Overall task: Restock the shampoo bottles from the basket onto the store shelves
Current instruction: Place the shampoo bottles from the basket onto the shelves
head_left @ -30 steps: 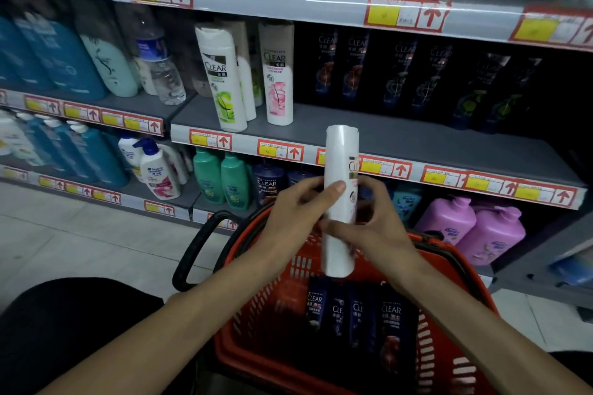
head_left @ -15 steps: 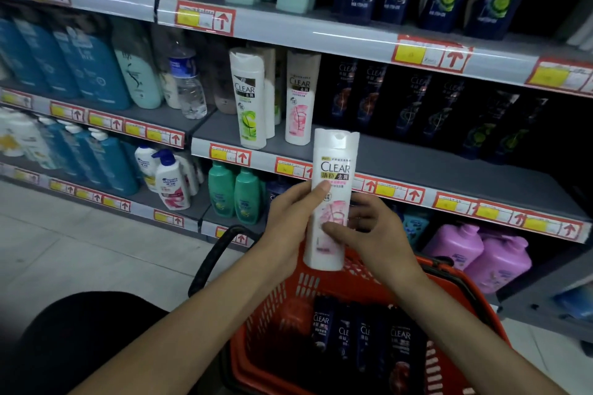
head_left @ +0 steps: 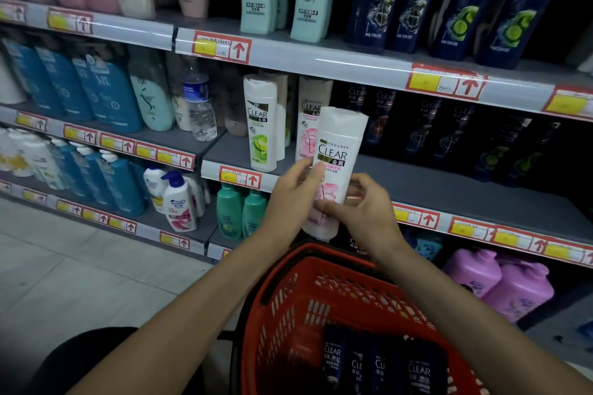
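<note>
Store shelving fills the background in tiers, each front edge carrying red-and-yellow price tags (head_left: 221, 48); pale floor (head_left: 80, 282) lies to the left.

Both hands grasp one white CLEAR shampoo bottle (head_left: 340, 151) with a pink label. The left hand (head_left: 293, 199) wraps its left side, fingertips on the label. The right hand (head_left: 362, 212) pinches the lower part from the right. The bottle is upright, leaning slightly right, above the far rim of the red basket (head_left: 288, 282) and in front of the middle shelf (head_left: 433, 183).

Clearances:
- The middle shelf shows a bare grey strip right of the held bottle, in front of the dark bottles (head_left: 449, 138).
- Left of the held bottle stands a green-label CLEAR bottle (head_left: 261, 125), just beside a pink-label CLEAR bottle (head_left: 308, 119).
- The held bottle's top sits below the upper shelf edge (head_left: 321, 58).

Limits of view:
- The held bottle covers part of the pink-label bottle on the shelf.
- My fingers cover part of the held bottle's lower end.
- Dark bottles on the middle shelf stand in shadow; their labels are hard to read.
- Dark CLEAR bottles (head_left: 382, 362) lie in the basket, which the bottom edge cuts off.
- Tag print is blurred.
</note>
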{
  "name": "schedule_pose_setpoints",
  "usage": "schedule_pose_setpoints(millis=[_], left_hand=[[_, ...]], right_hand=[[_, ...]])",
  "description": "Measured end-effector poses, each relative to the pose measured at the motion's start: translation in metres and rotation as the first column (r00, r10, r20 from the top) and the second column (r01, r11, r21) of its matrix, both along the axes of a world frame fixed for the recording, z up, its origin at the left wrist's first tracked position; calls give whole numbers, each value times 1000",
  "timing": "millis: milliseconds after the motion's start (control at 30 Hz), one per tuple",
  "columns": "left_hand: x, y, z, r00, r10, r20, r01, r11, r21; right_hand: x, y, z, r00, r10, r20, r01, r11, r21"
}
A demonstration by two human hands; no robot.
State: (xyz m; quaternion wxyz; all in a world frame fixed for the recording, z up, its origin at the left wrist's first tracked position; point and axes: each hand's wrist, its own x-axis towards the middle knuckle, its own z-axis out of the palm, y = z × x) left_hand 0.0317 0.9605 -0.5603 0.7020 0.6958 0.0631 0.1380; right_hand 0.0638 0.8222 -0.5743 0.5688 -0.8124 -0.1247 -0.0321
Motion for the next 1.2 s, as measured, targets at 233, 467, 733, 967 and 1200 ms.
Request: schedule_pose_setpoints(millis=[233,467,733,967,1200], left_hand=[[32,25,-1,998,59,38,-66,979,191],[63,37,-3,997,66,44,-69,994,83],[75,39,-3,999,47,22,-48,998,50],[80,36,-8,998,68,2,-68,998,3],[79,37,-7,999,48,-12,-48,999,-15]], right_hand=[[58,35,3,976,-98,196,97,995,16],[100,63,1,968,-135,211,125,990,59],[121,81,-16,942,-209,262,225,974,-31],[123,87,-25,933,-229,276,275,951,-141],[117,89,-21,944,-195,265,251,948,-197]])
